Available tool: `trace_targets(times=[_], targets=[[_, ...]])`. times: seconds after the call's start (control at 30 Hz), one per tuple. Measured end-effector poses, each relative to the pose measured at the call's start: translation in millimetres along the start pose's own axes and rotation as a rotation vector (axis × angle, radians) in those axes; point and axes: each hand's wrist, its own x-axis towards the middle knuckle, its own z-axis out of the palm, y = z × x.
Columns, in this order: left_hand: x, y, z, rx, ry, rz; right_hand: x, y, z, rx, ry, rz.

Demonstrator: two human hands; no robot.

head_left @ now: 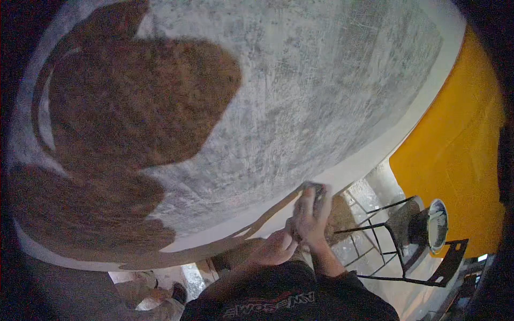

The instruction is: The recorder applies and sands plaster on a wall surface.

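A large curved panel (321,91), scuffed pale grey with broad brown patches (144,101), arches over most of the view. Below its lower edge my two hands are close together. My right hand (311,216) is raised, with its fingers bent round a small dark grey piece (317,188); blur and the fingers hide what kind of thing it is. My left hand (277,247) is just below and to the left, against or very near the right hand's heel. Its fingers are curled in, and I cannot make out whether anything is in them.
On the right stands a dark metal-framed chair (393,224), with a round container (438,227) holding whitish stuff on its seat. An orange sheet (450,144) hangs beyond the panel's edge. A beige trouser leg (160,307) and a dark shoe (179,293) show at lower left.
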Motion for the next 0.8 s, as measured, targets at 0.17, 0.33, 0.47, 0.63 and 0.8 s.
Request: trace_targets(times=[0.17, 0.33, 0.47, 0.63, 0.8], targets=[[3.0, 36.3, 66.5, -0.697, 0.303, -0.443, 8.5, 4.8, -5.3, 0.055, 0.064, 0.026], [27.1, 7.2, 29.4, -0.804, 0.145, -0.418, 22.4, -21.5, -8.3, 0.005, 0.063, 0.01], [19.2, 22.2, 60.9, -0.451, 0.128, -0.146, 22.0, -32.3, -12.9, -0.085, -0.013, -0.028], [43.4, 19.1, 36.8, -1.117, 0.374, -0.598, 23.7, -6.6, -19.7, 0.009, -0.002, -0.039], [56.3, 41.2, 86.0, -1.479, 0.321, -0.611, 21.9, 2.2, -22.1, -0.09, -0.115, -0.083]])
